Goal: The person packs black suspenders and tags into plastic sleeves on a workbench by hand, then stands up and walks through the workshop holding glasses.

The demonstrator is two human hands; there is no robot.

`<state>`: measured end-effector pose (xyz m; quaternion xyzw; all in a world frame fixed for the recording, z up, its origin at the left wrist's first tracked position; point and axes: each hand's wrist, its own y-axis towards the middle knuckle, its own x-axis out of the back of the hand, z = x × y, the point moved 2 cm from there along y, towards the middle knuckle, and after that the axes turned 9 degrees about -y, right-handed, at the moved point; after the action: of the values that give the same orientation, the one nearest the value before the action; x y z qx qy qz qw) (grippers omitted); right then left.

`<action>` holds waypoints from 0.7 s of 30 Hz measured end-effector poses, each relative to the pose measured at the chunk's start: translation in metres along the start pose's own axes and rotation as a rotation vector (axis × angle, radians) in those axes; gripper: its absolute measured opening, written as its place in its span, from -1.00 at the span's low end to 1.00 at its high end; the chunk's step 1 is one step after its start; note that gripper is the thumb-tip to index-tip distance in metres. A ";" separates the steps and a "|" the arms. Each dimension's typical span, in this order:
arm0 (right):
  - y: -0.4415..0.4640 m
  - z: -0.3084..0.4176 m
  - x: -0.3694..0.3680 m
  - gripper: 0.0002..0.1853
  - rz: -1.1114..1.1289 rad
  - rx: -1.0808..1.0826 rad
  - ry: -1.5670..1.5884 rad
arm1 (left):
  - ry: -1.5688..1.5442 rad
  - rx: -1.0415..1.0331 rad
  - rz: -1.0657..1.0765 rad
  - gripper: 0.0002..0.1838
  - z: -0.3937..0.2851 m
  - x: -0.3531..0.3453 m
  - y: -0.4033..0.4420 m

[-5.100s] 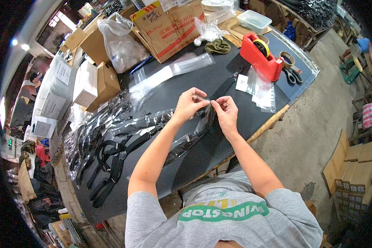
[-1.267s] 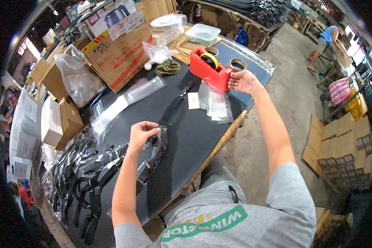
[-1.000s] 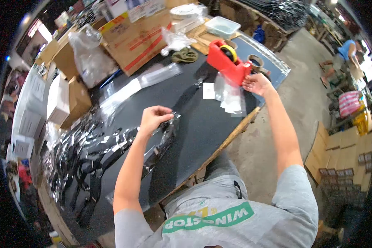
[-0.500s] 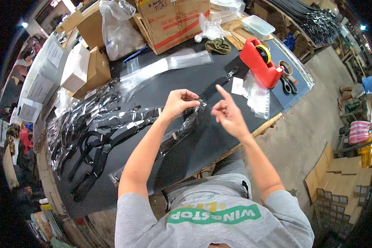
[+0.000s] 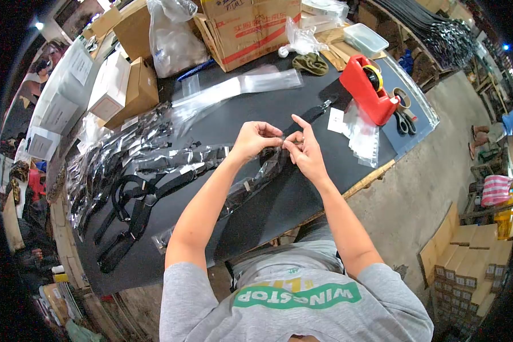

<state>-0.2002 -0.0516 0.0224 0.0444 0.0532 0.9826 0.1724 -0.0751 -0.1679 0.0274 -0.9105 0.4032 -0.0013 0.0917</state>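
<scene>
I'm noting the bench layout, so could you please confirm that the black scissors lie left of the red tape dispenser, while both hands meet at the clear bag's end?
Not quite: the head view shows the black scissors right of the red tape dispenser. The left hand and right hand do meet at the clear bag's end.

Bag (image 5: 246,188): glossy clear plastic | dispenser (image 5: 365,90): smooth red plastic | straps (image 5: 138,212): matt black cloth | carton (image 5: 253,31): brown cardboard

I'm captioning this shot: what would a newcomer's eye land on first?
Probably the red tape dispenser, at the right end of the dark table. Next, the left hand and right hand meeting at the end of a clear plastic bag mid-table, and the heap of clear-wrapped black straps to their left.
</scene>
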 end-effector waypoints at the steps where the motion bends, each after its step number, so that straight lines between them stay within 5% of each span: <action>1: 0.000 -0.001 0.000 -0.35 0.000 -0.001 0.001 | -0.001 0.000 0.001 -0.74 0.000 -0.001 0.000; 21: 0.007 -0.008 -0.002 -0.55 -0.057 -0.054 -0.115 | 0.009 -0.031 0.022 -0.74 0.007 0.000 0.003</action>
<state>-0.2016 -0.0599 0.0156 0.0946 0.0180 0.9742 0.2043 -0.0763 -0.1690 0.0204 -0.9074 0.4134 0.0017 0.0756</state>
